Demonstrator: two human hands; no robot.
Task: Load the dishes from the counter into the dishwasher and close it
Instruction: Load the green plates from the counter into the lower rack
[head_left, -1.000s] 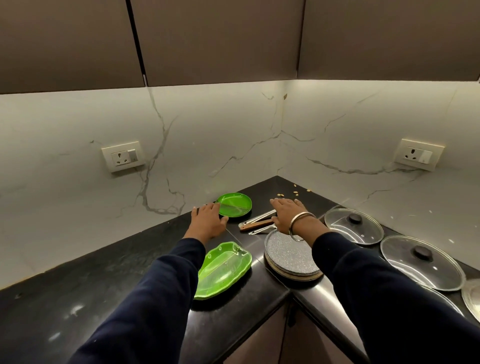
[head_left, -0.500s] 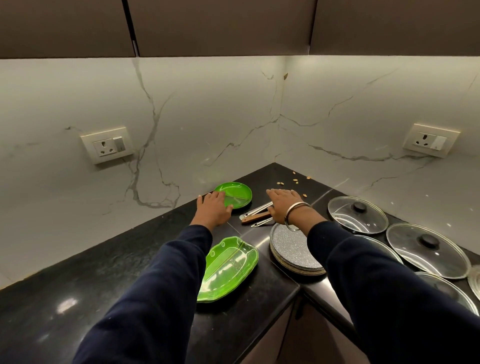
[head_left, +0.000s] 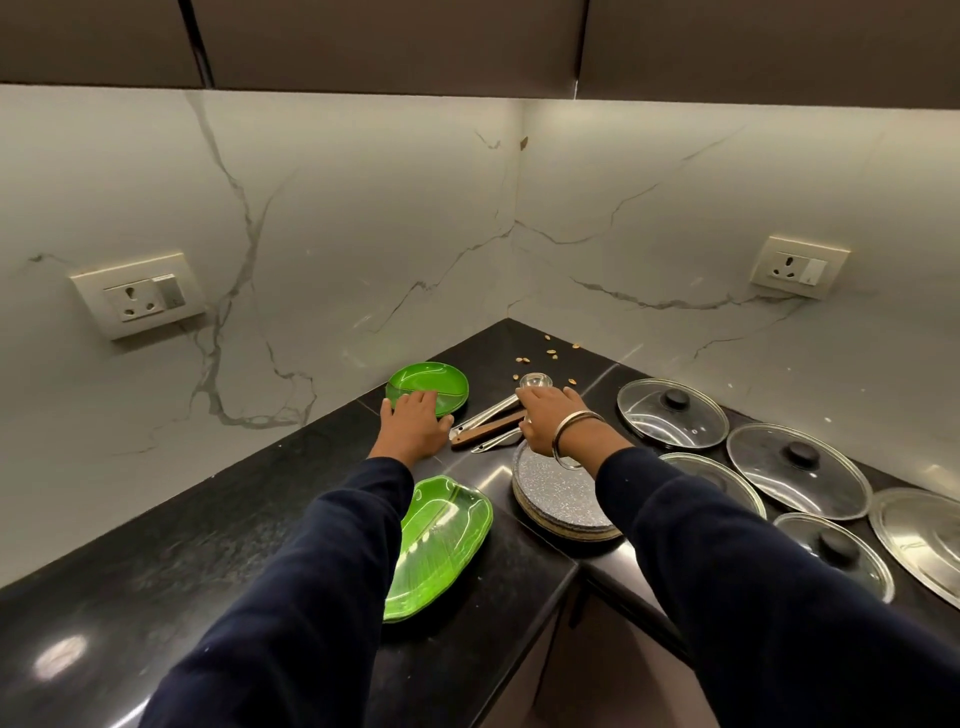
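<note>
Ladle bowl (head_left: 536, 381) newly visible beyond right hand (head_left: 550, 421).

Navy sleeves (head_left: 322, 597), silver bangle (head_left: 574, 434)

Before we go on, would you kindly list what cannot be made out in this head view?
- Utensil heads: covered by the right hand.
- Left hand fingertips on the round green plate: grip unclear.
- Steel lid: cut off by the right edge.
- Dishwasher: out of frame.

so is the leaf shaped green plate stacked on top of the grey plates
No, the leaf-shaped green plate lies by itself on the black counter, apart from the grey plate stack to its right.
</note>
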